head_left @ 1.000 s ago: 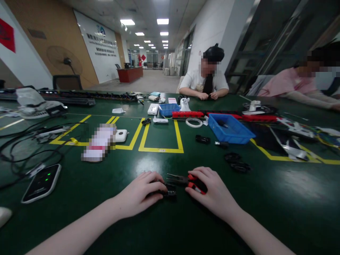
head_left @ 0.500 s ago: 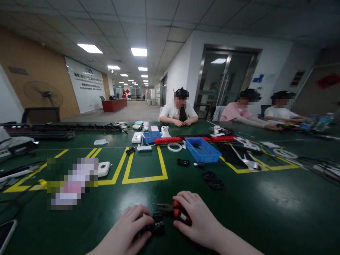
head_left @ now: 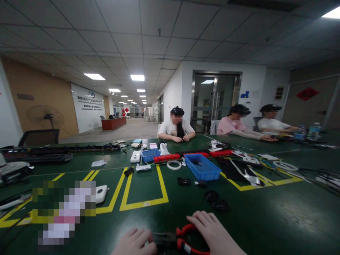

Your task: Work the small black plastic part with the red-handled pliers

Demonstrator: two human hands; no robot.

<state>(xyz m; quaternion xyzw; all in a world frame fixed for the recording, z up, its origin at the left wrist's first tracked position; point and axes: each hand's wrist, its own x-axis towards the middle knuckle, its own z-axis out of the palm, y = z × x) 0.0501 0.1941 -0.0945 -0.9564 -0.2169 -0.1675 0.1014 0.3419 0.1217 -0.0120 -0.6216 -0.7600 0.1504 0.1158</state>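
Red-handled pliers lie low over the table, jaws pointing left and handles spread apart. My right hand curls over the handles from the right, fingers on the upper one; its lower part is out of frame. Close to the jaw tips is my left hand, fingers bent and closed around a small black object. Most of that object is hidden by the hand, the pliers and the bottom edge of the view, so its kind does not show.
Ahead are a blue tray, a black plastic piece, a USB plug and a black bundle. Yellow tape marks the green table. A white device lies left. Several people sit across the table.
The view has tilted up, so both hands appear lower. My right hand has spread the pliers' handles from nearly closed to wide apart. Less of the black object shows now.
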